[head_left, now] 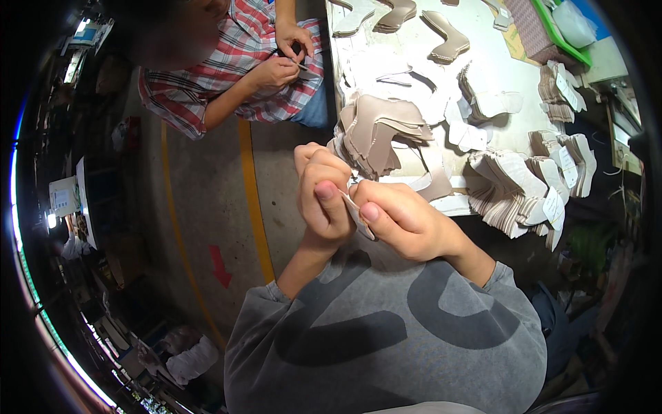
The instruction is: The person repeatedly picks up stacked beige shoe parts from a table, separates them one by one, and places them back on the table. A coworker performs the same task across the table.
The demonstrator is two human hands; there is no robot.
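Note:
Close to my chest, at the table's near left corner, both hands grip a thin, pale cut piece that looks like a shoe-upper part. My left hand is closed on it, thumb pointing up and fingers curled. My right hand pinches it from the other side, thumb on top. The piece hangs tilted between the two thumbs, its upper part hidden by my fingers. Just beyond my hands lies a loose pile of taupe cut pieces, with curved and partly notched edges.
Curved taupe and white pieces lie across the white table. Tagged stacks overhang its near right edge. A green-rimmed basket stands far right. At the left, a person in a plaid shirt handles a small item. Yellow lines mark the floor.

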